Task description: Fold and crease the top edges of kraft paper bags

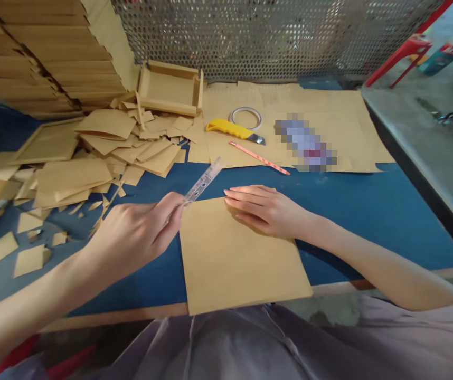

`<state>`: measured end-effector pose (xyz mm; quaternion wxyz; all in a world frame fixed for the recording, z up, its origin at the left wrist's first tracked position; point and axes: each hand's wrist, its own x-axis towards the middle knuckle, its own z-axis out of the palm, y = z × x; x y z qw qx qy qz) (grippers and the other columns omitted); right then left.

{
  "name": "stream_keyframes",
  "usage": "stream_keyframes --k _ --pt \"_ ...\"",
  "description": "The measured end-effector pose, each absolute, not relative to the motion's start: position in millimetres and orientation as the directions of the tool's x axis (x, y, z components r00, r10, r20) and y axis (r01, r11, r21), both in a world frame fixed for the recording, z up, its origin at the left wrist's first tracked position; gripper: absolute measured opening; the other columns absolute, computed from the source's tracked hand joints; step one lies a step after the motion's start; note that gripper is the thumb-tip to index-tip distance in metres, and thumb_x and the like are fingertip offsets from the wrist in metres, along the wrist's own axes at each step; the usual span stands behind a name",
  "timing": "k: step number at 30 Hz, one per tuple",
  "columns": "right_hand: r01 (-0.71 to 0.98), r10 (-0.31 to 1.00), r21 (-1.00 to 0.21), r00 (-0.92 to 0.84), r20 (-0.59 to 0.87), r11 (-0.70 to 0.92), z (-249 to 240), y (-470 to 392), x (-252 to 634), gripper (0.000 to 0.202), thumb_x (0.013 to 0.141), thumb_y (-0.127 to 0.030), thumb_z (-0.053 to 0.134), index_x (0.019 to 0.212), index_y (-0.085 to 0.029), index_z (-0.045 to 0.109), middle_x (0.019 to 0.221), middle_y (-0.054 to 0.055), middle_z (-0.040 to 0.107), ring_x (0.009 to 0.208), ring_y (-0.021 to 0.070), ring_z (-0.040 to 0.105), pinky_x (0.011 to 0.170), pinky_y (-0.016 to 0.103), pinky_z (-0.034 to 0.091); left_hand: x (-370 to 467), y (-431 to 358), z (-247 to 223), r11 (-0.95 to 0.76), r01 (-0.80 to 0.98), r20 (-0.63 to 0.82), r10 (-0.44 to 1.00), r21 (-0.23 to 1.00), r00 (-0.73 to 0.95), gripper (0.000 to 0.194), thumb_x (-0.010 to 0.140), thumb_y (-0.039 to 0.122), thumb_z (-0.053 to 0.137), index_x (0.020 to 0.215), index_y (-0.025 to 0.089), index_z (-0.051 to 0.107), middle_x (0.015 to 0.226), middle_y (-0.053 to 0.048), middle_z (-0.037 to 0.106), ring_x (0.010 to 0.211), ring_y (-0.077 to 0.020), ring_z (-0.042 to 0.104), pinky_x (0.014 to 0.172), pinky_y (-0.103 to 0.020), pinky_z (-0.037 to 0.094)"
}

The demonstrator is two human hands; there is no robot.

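My left hand (147,219) is closed around one end of a clear plastic ruler (205,182), which points up and to the right. Below the ruler lies a square sheet of brown cardboard (242,269), its lower edge reaching past the table's front edge. With fingers stretched out, my right hand (268,208) lies flat on the sheet's upper right part. Beyond my hands are a yellow utility knife (230,129) with its blade showing, a pink patterned pencil (258,157) and a roll of tape (246,112).
Brown cardboard scraps (107,142) are heaped on the left of the blue table (361,211). Behind them stand stacked cardboard pieces (52,47) and a shallow cardboard tray (171,64). A perforated metal panel (250,37) closes off the back. A blurred-out item (305,141) lies on cardboard.
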<state>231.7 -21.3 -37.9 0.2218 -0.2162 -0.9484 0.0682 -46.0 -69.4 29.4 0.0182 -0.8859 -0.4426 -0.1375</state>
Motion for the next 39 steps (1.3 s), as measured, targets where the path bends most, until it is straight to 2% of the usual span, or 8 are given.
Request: stream_keyframes --k 4,10,14,18,20,26,29,39 --pt "0.384 0.437 -0.209 -0.788 0.434 0.900 -42.0 -20.1 232.5 0.031 0.098 -0.023 0.048 0.125 -0.014 0.063 0.129 0.010 0.066 0.122 0.0227 0.061 0.101 0.040 0.053 -37.0 -54.5 13.4 -0.708 0.682 0.418 0.571 -0.186 0.707 0.022 0.093 0.008 0.043 0.108 0.013 0.059 0.070 -0.002 0.069 0.058 -0.0164 0.064 0.050 -0.025 0.044" --pt "0.391 0.443 -0.209 -0.780 0.442 0.896 -42.8 -19.2 232.7 0.032 0.099 -0.023 0.047 0.124 -0.014 0.064 0.128 0.009 0.067 0.121 0.0214 0.062 0.102 0.039 0.052 -31.8 -41.4 3.8 -0.777 0.629 0.423 0.561 -0.028 0.711 0.037 0.095 0.005 0.043 0.130 0.012 0.050 0.098 -0.008 0.069 0.086 -0.0183 0.067 0.076 -0.028 0.054" --pt "0.403 0.471 -0.244 -0.780 0.412 0.882 -42.6 -17.3 235.0 0.031 0.098 -0.026 0.049 0.120 -0.015 0.067 0.122 0.012 0.070 0.116 0.0244 0.065 0.098 0.042 0.054 -30.9 -27.6 1.8 -0.767 0.640 0.411 0.599 0.049 0.687 0.036 0.101 0.024 0.041 0.134 0.015 0.052 0.094 -0.010 0.061 0.086 -0.0212 0.061 0.076 -0.033 0.052" --pt "0.344 0.557 -0.492 -0.731 0.395 0.800 -40.9 -11.5 238.3 0.027 0.096 -0.021 0.051 0.116 -0.020 0.069 0.122 0.009 0.070 0.119 0.0214 0.063 0.101 0.040 0.053 -31.6 -10.2 -5.5 -0.763 0.645 0.388 0.609 0.048 0.691 0.057 0.097 0.057 0.040 0.121 0.009 0.060 0.091 -0.014 0.059 0.084 -0.0268 0.059 0.075 -0.039 0.051" --pt "0.328 0.615 -0.596 -0.693 0.377 0.733 -39.6 -9.0 238.7 0.027 0.095 -0.018 0.051 0.114 -0.022 0.069 0.122 0.008 0.070 0.117 0.0190 0.064 0.100 0.038 0.054 -32.1 -2.9 -9.4 -0.771 0.636 0.379 0.601 0.041 0.704 0.058 0.094 0.062 0.041 0.108 0.010 0.063 0.088 -0.013 0.060 0.083 -0.0277 0.059 0.074 -0.040 0.051" --pt "0.319 0.634 -0.589 -0.618 0.464 0.743 -39.1 -6.7 236.6 0.016 0.090 -0.020 0.060 0.103 -0.020 0.069 0.102 0.010 0.074 0.098 0.0218 0.069 0.092 0.042 0.056 -32.3 7.2 -14.8 -0.876 0.471 0.326 0.478 0.105 0.815 0.023 0.100 0.025 0.044 0.091 0.015 0.062 0.089 -0.010 0.065 0.083 -0.0202 0.060 0.075 -0.032 0.050" --pt "0.328 0.657 -0.620 -0.621 0.428 0.713 -39.7 -5.3 238.4 0.020 0.088 -0.017 0.061 0.107 -0.019 0.067 0.103 0.010 0.073 0.100 0.0226 0.067 0.089 0.041 0.057 -32.2 4.9 -13.3 -0.925 0.354 0.273 0.379 0.137 0.884 0.030 0.097 0.006 0.035 0.100 0.017 0.063 0.099 -0.010 0.068 0.094 -0.0183 0.062 0.083 -0.032 0.051" --pt "0.317 0.705 -0.731 -0.641 0.303 0.604 -36.6 -1.9 245.1 0.029 0.092 -0.017 0.054 0.120 -0.019 0.062 0.106 0.010 0.070 0.101 0.0205 0.066 0.091 0.041 0.056 -21.2 -8.1 -11.5 -0.959 0.269 0.281 0.285 0.093 0.916 0.036 0.100 0.008 0.032 0.115 0.016 0.064 0.118 -0.012 0.070 0.118 -0.0202 0.062 0.096 -0.035 0.055"
